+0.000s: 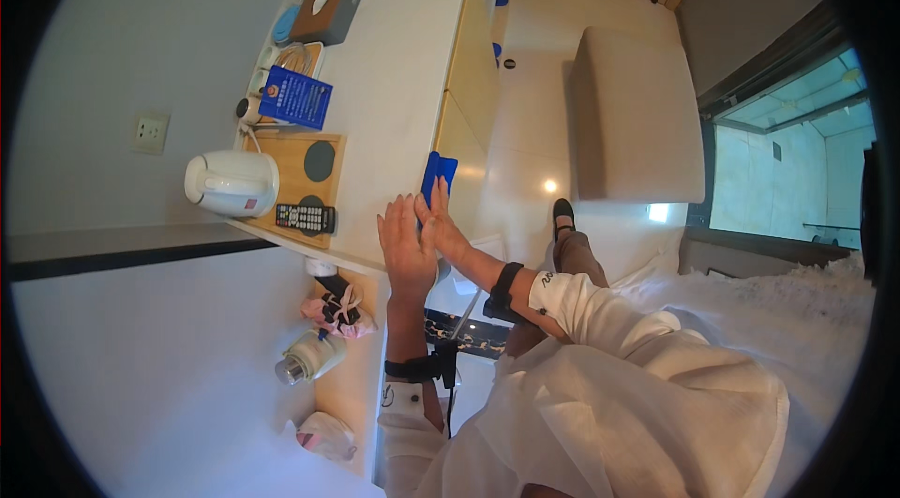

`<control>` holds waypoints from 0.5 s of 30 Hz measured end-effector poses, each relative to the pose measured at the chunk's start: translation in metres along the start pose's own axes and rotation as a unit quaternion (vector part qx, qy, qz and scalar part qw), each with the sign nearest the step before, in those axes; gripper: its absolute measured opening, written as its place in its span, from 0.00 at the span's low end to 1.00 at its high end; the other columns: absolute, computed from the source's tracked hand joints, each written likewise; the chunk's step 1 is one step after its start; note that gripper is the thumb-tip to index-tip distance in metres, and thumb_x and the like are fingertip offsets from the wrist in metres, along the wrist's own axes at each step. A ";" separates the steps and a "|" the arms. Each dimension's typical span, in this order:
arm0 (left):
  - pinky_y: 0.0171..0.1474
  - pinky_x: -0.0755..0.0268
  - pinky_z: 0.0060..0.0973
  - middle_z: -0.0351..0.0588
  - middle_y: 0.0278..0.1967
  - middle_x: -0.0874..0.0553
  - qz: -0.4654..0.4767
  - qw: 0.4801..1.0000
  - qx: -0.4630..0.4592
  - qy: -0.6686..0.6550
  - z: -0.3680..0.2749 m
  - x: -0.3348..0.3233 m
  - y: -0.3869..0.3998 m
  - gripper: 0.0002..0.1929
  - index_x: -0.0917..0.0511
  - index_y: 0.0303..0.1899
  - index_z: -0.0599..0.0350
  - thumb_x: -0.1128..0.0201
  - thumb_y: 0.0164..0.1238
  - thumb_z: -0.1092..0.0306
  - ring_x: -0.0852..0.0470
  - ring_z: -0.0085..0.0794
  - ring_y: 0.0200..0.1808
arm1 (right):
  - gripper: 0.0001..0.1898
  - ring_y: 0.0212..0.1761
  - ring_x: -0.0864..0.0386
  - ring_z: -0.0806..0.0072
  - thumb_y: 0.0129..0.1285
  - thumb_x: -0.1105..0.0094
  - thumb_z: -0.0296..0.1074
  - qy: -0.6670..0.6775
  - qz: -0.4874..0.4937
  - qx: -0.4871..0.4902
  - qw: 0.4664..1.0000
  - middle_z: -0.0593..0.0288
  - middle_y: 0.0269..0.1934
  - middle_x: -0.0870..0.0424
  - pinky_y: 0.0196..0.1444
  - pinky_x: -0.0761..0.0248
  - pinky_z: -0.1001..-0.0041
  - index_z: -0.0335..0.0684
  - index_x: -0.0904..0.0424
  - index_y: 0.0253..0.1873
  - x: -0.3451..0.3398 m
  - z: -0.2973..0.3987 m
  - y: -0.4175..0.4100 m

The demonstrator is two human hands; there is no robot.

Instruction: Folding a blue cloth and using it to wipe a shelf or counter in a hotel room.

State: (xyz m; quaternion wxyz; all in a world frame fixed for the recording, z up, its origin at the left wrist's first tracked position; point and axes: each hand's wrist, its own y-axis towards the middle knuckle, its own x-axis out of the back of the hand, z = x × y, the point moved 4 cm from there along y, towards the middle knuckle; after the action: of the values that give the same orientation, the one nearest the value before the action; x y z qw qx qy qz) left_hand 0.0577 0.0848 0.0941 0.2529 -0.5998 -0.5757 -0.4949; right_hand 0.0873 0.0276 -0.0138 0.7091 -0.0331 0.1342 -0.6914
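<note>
My left hand (408, 248) is at the front edge of a white countertop (394, 69), palm down with its fingers stretched out and nothing seen in them. Close beside it, my right hand (444, 229) touches a piece of blue material (437, 172), perhaps a cloth, that lies along the counter's edge. Its fingers are extended over the lower end of the material, and whether they pinch it is hidden. The fingers of the two hands almost meet. Each wrist wears a black band.
A wooden tray (332, 216) carries a remote control (305, 218) and a white electric kettle (235, 183). Behind stand a blue printed card (295, 98) and a tissue box (337, 2). A lower shelf (362, 385) holds a bottle (309, 357). A beige bench (640, 115) occupies the floor at right.
</note>
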 end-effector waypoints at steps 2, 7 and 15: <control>0.73 0.49 0.54 0.60 0.63 0.25 0.010 1.000 -0.002 -0.002 -0.005 -0.008 0.011 0.22 0.28 0.63 0.64 0.43 0.75 0.61 0.29 0.57 0.65 | 0.42 0.81 0.76 0.45 0.78 0.65 0.59 -0.027 0.017 0.032 0.999 0.34 0.78 0.74 0.81 0.68 0.60 0.30 0.68 0.78 0.011 -0.011 0.018; 0.73 0.52 0.57 0.63 0.60 0.25 0.029 0.999 -0.009 0.040 -0.004 -0.022 0.033 0.23 0.28 0.64 0.64 0.42 0.74 0.60 0.33 0.61 0.67 | 0.30 0.81 0.77 0.42 0.81 0.67 0.46 -0.147 0.040 0.147 0.977 0.33 0.79 0.70 0.81 0.67 0.55 0.43 0.61 0.80 0.027 -0.006 0.049; 0.74 0.52 0.58 0.62 0.60 0.27 0.007 0.993 -0.070 0.095 -0.007 -0.045 0.082 0.20 0.25 0.61 0.63 0.39 0.72 0.63 0.34 0.60 0.68 | 0.41 0.83 0.73 0.53 0.77 0.64 0.60 0.041 -0.022 -0.003 0.999 0.40 0.80 0.71 0.81 0.66 0.64 0.32 0.61 0.79 0.064 0.028 0.107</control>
State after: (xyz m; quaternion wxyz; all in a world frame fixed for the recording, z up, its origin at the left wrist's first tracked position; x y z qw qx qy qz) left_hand 0.1401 0.0420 0.0787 0.2673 -0.5702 -0.5092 -0.5866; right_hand 0.1984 -0.0351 -0.0214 0.6874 -0.0097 0.1645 -0.7073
